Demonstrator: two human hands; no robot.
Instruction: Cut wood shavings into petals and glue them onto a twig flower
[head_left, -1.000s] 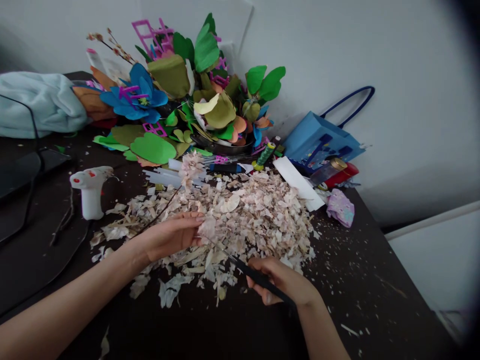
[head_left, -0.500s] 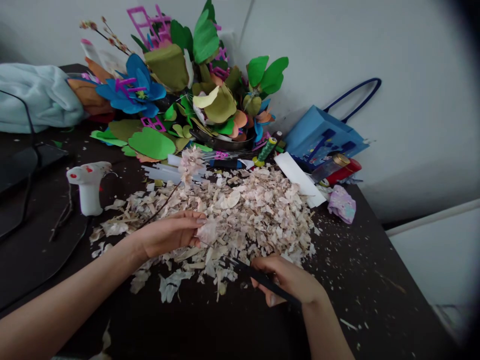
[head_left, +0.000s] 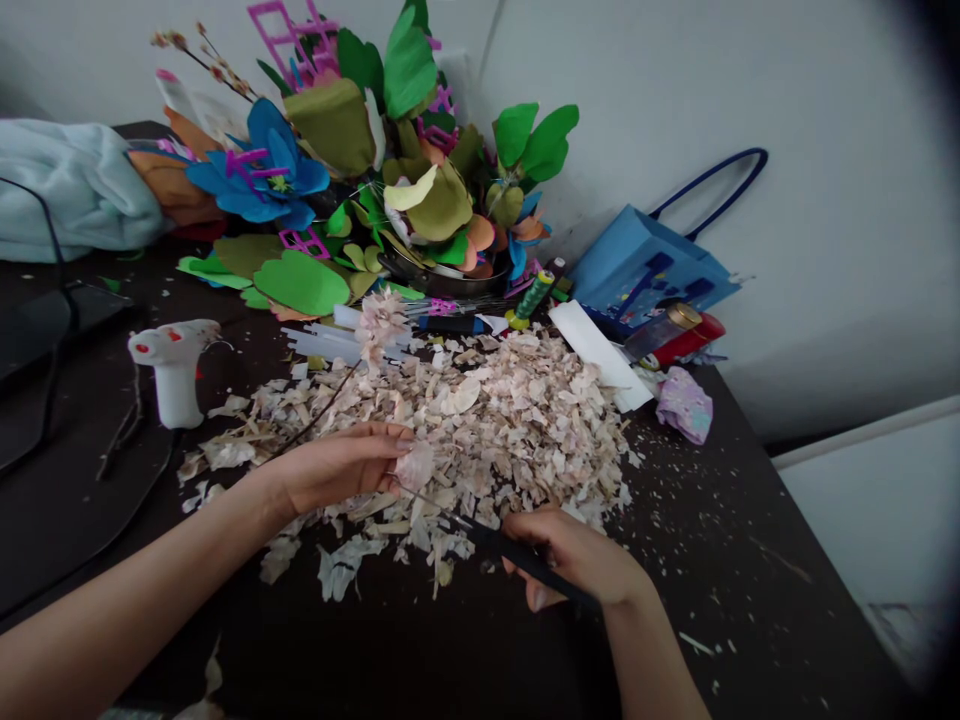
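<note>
My left hand (head_left: 341,465), left of centre, is closed in a pinch on a pale pinkish petal (head_left: 415,466). My right hand (head_left: 574,560) is closed around black tweezers (head_left: 525,560), whose thin end points up and left toward the petal. A fine dark line runs from the tweezers' tip to the petal's lower edge; whether it is wire or part of the tool I cannot make out. Beneath and beyond both hands spreads a heap of dry, pale petal scraps (head_left: 517,410). A twig with a pale pink blossom (head_left: 381,318) lies beyond my left hand.
On the dark table (head_left: 420,650) a white glue gun (head_left: 176,375) stands at left. Behind the heap are colourful cut flowers and leaves (head_left: 304,285), translucent sticks (head_left: 322,343), and a green thread spool (head_left: 535,295). A blue bag (head_left: 637,265) leans by the wall; crumpled lilac paper (head_left: 684,405) sits right.
The tweezers' tip, earlier with its points apart and short of the petal, now lines up with the fine dark line at the petal. My left hand keeps its pinch, nearly still.
</note>
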